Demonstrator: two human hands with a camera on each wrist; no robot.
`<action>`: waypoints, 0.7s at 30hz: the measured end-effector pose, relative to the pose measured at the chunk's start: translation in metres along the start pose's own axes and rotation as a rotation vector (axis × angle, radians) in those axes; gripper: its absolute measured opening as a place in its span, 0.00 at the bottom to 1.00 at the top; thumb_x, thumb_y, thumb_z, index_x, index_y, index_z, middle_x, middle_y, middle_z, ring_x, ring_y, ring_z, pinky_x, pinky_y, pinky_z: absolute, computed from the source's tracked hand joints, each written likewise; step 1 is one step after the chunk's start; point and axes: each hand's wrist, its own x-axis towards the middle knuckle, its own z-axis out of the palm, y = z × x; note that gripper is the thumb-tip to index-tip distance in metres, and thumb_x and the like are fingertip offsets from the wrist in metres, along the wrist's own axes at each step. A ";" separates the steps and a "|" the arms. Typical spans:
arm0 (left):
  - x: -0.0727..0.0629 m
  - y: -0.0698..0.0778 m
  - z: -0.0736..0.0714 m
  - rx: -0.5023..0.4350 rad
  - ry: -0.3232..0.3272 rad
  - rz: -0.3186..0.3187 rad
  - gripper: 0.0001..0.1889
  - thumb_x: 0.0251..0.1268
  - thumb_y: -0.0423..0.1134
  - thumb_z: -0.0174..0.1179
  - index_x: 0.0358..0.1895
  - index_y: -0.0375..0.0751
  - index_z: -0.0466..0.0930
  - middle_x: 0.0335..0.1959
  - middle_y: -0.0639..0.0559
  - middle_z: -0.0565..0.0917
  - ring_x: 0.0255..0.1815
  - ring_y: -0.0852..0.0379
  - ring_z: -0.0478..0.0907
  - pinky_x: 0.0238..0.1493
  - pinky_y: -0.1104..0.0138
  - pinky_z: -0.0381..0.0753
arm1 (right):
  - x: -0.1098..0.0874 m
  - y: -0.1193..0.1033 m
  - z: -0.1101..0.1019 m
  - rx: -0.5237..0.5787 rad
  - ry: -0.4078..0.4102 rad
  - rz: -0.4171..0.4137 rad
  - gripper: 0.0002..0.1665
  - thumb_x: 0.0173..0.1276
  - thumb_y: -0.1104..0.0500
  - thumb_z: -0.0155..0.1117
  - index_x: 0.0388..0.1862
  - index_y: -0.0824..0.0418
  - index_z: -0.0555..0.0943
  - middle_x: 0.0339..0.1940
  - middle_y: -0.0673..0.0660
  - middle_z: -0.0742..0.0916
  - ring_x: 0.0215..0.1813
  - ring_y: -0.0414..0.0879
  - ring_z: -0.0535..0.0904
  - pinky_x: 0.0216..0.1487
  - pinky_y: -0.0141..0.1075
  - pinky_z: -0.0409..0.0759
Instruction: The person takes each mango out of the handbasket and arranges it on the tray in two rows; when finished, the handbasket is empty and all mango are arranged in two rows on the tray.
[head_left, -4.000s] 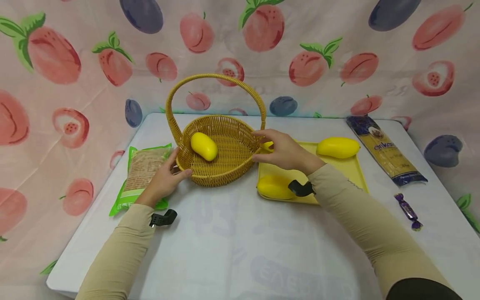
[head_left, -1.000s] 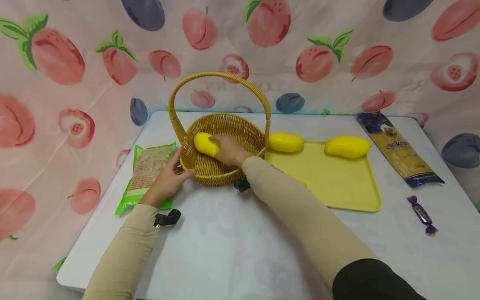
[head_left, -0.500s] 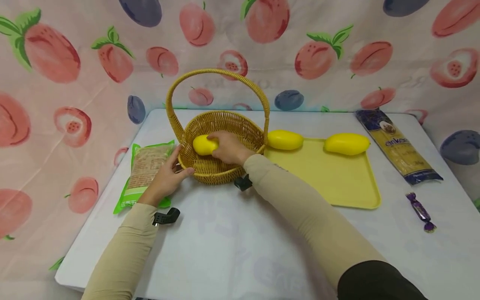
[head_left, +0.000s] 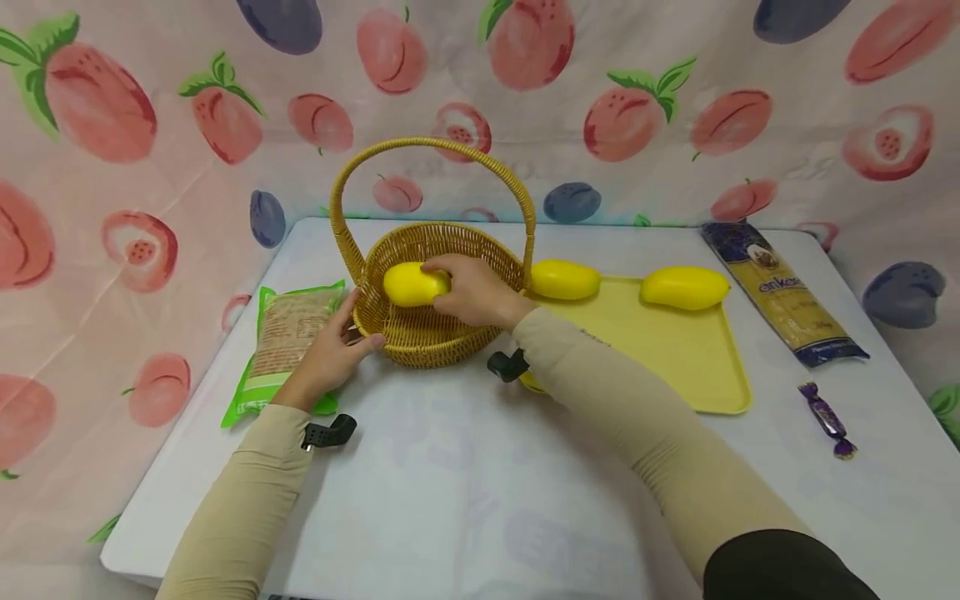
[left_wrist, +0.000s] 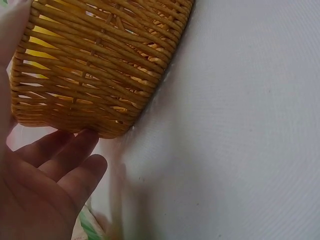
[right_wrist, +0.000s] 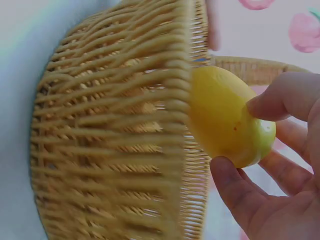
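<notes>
My right hand [head_left: 476, 290] reaches over the wicker basket [head_left: 442, 354] and grips a yellow mango [head_left: 412, 285] inside it. In the right wrist view, thumb and fingers pinch one end of this mango [right_wrist: 220, 112] above the rim, its other end partly behind the wicker. My left hand [head_left: 330, 354] rests against the basket's left side, thumb near the front rim. The left wrist view has its extended fingers [left_wrist: 75, 155] at the outer wicker wall [left_wrist: 95, 65]. To the right, two more mangoes [head_left: 564, 279] [head_left: 684, 287] lie on a yellow tray [head_left: 675, 367].
A green-edged bag [head_left: 288, 333] of brown food lies left of the basket, partly behind my left hand. Another mango [head_left: 531, 382] is mostly hidden under my right forearm. At the right are a blue-and-gold packet [head_left: 787, 292] and a purple wrapped candy [head_left: 827, 420]. The basket's tall handle [head_left: 435, 143] arches overhead.
My right hand has gone from the basket's right rim to the mango inside and taken hold of it. Over the last half second, hand and mango shifted slightly up and right. My left hand stays put.
</notes>
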 end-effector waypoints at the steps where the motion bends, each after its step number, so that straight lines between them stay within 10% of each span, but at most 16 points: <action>1: 0.000 0.000 0.000 0.001 -0.001 0.005 0.49 0.72 0.47 0.62 0.82 0.60 0.34 0.78 0.35 0.54 0.73 0.35 0.62 0.72 0.45 0.61 | -0.004 0.000 -0.003 -0.003 0.003 -0.004 0.34 0.65 0.63 0.63 0.72 0.57 0.73 0.73 0.54 0.73 0.67 0.45 0.70 0.64 0.36 0.72; 21: -0.001 -0.001 0.000 -0.032 -0.011 0.049 0.49 0.72 0.44 0.62 0.83 0.58 0.34 0.79 0.35 0.54 0.72 0.34 0.62 0.72 0.45 0.61 | -0.095 0.036 -0.055 0.143 0.068 -0.023 0.32 0.66 0.68 0.62 0.71 0.63 0.73 0.73 0.58 0.72 0.67 0.53 0.72 0.61 0.44 0.79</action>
